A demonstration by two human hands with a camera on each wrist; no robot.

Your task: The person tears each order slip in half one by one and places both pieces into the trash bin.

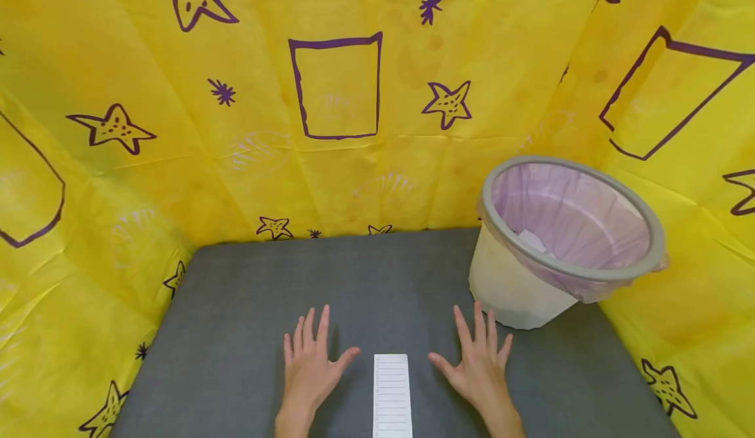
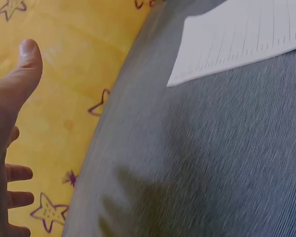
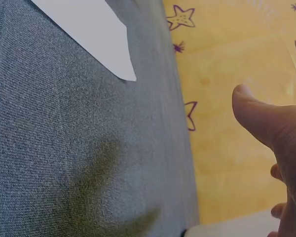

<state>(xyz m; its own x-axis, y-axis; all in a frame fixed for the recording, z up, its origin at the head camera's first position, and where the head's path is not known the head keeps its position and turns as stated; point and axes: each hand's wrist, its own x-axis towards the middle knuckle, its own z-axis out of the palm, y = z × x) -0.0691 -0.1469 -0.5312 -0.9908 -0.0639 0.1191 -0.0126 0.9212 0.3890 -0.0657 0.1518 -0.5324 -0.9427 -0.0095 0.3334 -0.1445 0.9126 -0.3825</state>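
Observation:
A narrow strip of white lined paper (image 1: 392, 395) lies on the grey cloth-covered surface between my two hands; its near end runs out of the head view. To its left is my left hand (image 1: 310, 366), fingers straight and spread, holding nothing. My right hand (image 1: 479, 372) is on the other side, also spread wide and holding nothing. Both hands are apart from the paper, thumbs pointing inward toward it. Shadows of fingers fall on the cloth in both wrist views. The left wrist view shows the ruled lines on the paper (image 2: 237, 42); in the right wrist view the paper (image 3: 96, 37) looks plain.
A pale waste bin (image 1: 513, 280) with a grey rim and a purple liner stands at the back right, with something white inside. Yellow cloth (image 1: 354, 182) printed with purple starfish and outlines hangs around the back and sides of the grey surface (image 1: 283, 280).

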